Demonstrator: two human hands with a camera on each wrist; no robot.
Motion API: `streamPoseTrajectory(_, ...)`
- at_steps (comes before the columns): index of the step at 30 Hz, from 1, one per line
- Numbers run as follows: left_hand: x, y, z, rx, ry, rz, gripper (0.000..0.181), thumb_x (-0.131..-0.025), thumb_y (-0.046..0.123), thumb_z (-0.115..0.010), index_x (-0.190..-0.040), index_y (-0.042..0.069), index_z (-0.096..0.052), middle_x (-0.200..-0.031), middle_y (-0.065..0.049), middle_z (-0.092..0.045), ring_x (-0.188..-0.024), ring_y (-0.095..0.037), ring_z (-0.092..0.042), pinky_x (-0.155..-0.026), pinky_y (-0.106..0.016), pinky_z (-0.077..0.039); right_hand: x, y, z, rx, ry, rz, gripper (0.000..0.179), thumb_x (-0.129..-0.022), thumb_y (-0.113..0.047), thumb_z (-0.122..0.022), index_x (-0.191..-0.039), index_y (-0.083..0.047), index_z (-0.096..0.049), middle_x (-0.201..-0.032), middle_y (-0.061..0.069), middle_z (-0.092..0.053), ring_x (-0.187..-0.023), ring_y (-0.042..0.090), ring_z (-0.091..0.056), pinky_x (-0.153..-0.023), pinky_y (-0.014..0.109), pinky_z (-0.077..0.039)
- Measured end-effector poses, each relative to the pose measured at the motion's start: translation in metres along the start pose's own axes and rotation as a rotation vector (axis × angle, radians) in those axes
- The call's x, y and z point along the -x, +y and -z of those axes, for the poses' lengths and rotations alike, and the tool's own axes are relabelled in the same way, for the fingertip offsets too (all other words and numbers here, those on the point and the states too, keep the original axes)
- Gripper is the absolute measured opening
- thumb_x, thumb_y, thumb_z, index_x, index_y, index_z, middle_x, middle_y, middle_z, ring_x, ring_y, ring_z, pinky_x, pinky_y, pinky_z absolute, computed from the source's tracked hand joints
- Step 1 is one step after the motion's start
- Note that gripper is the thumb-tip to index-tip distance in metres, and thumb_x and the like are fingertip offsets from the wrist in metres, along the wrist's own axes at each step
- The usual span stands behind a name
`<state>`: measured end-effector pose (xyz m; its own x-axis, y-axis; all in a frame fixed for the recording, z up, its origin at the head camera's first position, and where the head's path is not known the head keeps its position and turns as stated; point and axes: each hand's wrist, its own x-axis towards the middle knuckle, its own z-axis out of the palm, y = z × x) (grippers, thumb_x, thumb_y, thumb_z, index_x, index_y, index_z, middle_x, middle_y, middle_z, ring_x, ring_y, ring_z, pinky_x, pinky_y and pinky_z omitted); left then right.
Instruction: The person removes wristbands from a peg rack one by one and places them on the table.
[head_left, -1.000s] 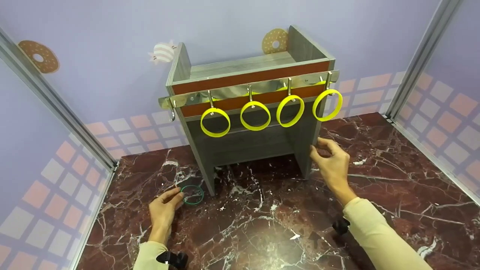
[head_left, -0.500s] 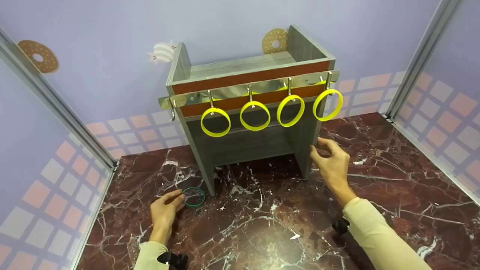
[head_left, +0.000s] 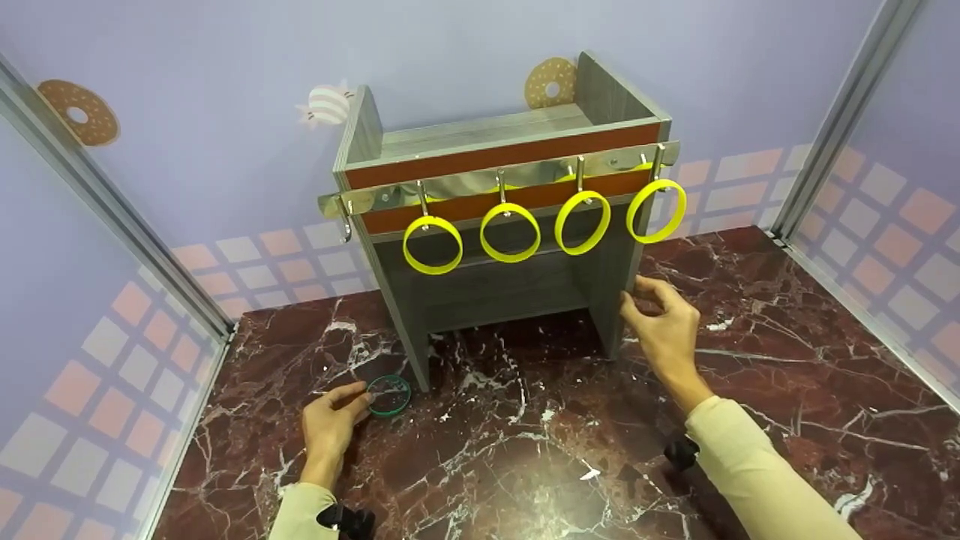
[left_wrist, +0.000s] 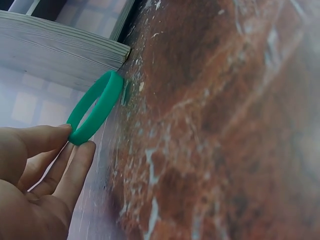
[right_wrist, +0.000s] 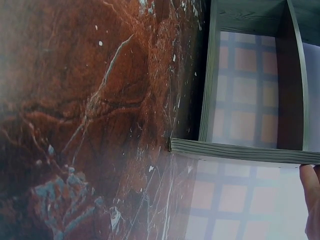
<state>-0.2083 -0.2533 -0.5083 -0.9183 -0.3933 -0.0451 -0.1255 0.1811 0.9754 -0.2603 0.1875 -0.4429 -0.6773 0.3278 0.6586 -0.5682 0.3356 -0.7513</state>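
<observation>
My left hand (head_left: 328, 421) is low at the left and pinches a thin green wristband (left_wrist: 102, 107) between thumb and fingers. The band stands tilted, close over the tabletop and beside the foot of the grey wooden shelf's left side panel (head_left: 405, 330). At the shelf's right side, my right hand (head_left: 667, 334) rests its thumb and fingertips against the outside of the panel (right_wrist: 240, 151). Several yellow wristbands (head_left: 433, 245) hang singly from hooks on the metal rail (head_left: 465, 184) across the shelf's front. The leftmost hook (head_left: 344, 221) holds no band.
The shelf stands on a dark red marbled tabletop (head_left: 495, 465) near the purple back wall (head_left: 465, 45). Side walls with metal corner posts (head_left: 814, 112) close in the left and right. White specks are scattered over the marble.
My left hand has shifted slightly right and down with the green wristband, whose face has turned a little. My right hand and the yellow bands have stayed in place.
</observation>
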Motion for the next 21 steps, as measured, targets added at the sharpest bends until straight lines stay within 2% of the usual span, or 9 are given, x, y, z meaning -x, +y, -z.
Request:
streamPoseTrajectory(4,0.001,0.0,0.001,-0.086,0.005,-0.017,0.027,-0.095,0.0,-0.078,-0.12,-0.008,-0.075,-0.107,-0.019,-0.078,-0.083,-0.014,-0.077,-0.072,-0.016,-0.06,-0.001,0.02,-0.001,0.009,-0.001,0.018,0.023,-0.084,0.022,-0.075,-0.106,0.017,-0.072,-0.096,0.029,-0.074,-0.078,-0.007,-0.069,-0.068,0.012,-0.058)
streamPoseTrajectory(7,0.002,0.0,0.002,-0.164,0.014,-0.025,0.027,-0.094,0.005,-0.08,-0.119,-0.004,-0.078,-0.105,-0.015,-0.079,-0.082,-0.008,-0.072,-0.071,-0.013,-0.055,-0.001,0.032,0.0,0.02,-0.004,0.021,0.023,-0.085,0.019,-0.077,-0.107,0.013,-0.074,-0.097,0.025,-0.076,-0.079,-0.006,-0.069,-0.069,0.013,-0.059)
streamPoseTrajectory(9,0.001,0.001,0.004,-0.204,0.017,-0.028,0.027,-0.094,0.008,-0.081,-0.119,-0.002,-0.079,-0.107,-0.014,-0.079,-0.087,-0.011,-0.072,-0.074,-0.014,-0.053,-0.001,0.035,0.001,0.023,-0.007,0.019,0.023,-0.085,0.017,-0.078,-0.107,0.011,-0.076,-0.096,0.022,-0.077,-0.079,-0.002,-0.071,-0.069,0.015,-0.06)
streamPoseTrajectory(12,0.001,0.003,0.005,-0.251,0.017,-0.031,0.028,-0.094,0.011,-0.081,-0.12,0.001,-0.079,-0.113,-0.013,-0.079,-0.101,-0.021,-0.069,-0.085,-0.022,-0.05,-0.001,0.038,0.002,0.013,-0.01,0.018,0.022,-0.086,0.014,-0.078,-0.107,0.01,-0.076,-0.096,0.021,-0.077,-0.079,0.002,-0.073,-0.068,0.019,-0.062)
streamPoseTrajectory(15,0.001,0.006,0.006,-0.259,0.013,-0.046,0.029,-0.094,0.011,-0.08,-0.122,0.001,-0.078,-0.117,-0.014,-0.078,-0.112,-0.032,-0.067,-0.095,-0.035,-0.05,-0.002,0.037,0.002,0.005,-0.011,0.02,0.021,-0.086,0.014,-0.078,-0.107,0.01,-0.076,-0.096,0.021,-0.077,-0.079,0.001,-0.073,-0.068,0.019,-0.062)
streamPoseTrajectory(17,0.002,0.01,0.005,-0.265,0.021,-0.062,0.029,-0.095,0.012,-0.08,-0.122,0.001,-0.078,-0.117,-0.014,-0.078,-0.113,-0.034,-0.068,-0.098,-0.039,-0.05,-0.002,0.037,0.002,0.004,-0.01,0.018,0.021,-0.086,0.014,-0.078,-0.107,0.01,-0.076,-0.096,0.022,-0.077,-0.079,0.0,-0.072,-0.069,0.018,-0.061)
streamPoseTrajectory(19,0.004,0.015,0.003,-0.266,0.03,-0.085,0.029,-0.096,0.013,-0.08,-0.123,0.002,-0.078,-0.117,-0.014,-0.078,-0.11,-0.032,-0.07,-0.096,-0.037,-0.053,-0.002,0.037,0.001,0.009,-0.006,0.016,0.022,-0.086,0.015,-0.078,-0.107,0.01,-0.076,-0.096,0.022,-0.077,-0.079,-0.002,-0.071,-0.069,0.017,-0.061)
streamPoseTrajectory(21,0.006,0.022,0.0,-0.261,0.046,-0.11,0.029,-0.096,0.014,-0.08,-0.123,0.003,-0.078,-0.117,-0.012,-0.078,-0.105,-0.025,-0.073,-0.09,-0.028,-0.055,-0.002,0.037,0.001,0.014,0.0,0.016,0.023,-0.085,0.016,-0.078,-0.107,0.011,-0.076,-0.096,0.021,-0.077,-0.079,-0.002,-0.071,-0.068,0.016,-0.06)
